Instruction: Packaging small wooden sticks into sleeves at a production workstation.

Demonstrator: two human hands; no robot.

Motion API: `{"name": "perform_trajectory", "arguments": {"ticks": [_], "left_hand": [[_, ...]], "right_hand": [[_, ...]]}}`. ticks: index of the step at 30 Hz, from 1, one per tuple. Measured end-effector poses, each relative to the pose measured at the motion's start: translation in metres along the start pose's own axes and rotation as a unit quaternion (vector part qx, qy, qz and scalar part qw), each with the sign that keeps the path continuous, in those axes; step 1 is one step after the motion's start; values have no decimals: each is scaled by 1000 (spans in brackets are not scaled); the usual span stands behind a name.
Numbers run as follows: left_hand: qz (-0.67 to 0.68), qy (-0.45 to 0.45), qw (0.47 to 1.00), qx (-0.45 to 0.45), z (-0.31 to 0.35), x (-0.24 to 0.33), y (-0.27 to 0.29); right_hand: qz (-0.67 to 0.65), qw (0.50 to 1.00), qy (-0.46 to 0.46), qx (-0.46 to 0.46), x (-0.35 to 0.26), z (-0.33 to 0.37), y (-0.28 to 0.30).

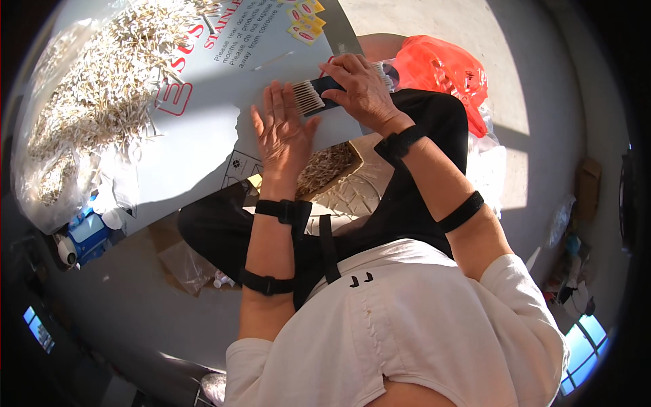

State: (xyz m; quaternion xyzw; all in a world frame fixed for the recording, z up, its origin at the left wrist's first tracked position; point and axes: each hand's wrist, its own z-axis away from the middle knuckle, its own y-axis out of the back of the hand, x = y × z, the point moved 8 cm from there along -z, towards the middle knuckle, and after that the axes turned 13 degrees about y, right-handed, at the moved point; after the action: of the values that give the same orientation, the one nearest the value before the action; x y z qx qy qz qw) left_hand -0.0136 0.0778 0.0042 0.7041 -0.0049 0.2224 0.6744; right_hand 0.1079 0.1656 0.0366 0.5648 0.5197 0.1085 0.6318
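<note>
Tabletop (pixel 193 139) carries the loose stick pile (pixel 102 85) at left, presumably for easy reach; left hand (pixel 281 129) lies flat, fingers extended, apparently empty, while right hand (pixel 363 91), half-curled, holds the dark strip (pixel 327 84) on the tabletop beside it, probably steadying its row of pale sticks (pixel 308 99).

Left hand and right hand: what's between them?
In the head view, a row of pale sticks, apparently cotton swabs, and part of a dark strip lie there.

Free passage is left across the counter (pixel 207 139) between the pile (pixel 102 81) at upper left and the left hand (pixel 283 132); the upper right is blocked by a red bag (pixel 441 74).
</note>
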Motion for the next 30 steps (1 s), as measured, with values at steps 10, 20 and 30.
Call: {"name": "perform_trajectory", "arguments": {"ticks": [10, 20, 30], "left_hand": [[-14, 3, 999, 46, -2, 24, -6], [3, -15, 1000, 27, -6, 73, -21], [23, -29, 999, 1, -10, 89, -22]], "right_hand": [[167, 984, -62, 0, 52, 62, 8], [110, 992, -70, 3, 52, 60, 3], [56, 996, -42, 48, 54, 59, 8]]}}
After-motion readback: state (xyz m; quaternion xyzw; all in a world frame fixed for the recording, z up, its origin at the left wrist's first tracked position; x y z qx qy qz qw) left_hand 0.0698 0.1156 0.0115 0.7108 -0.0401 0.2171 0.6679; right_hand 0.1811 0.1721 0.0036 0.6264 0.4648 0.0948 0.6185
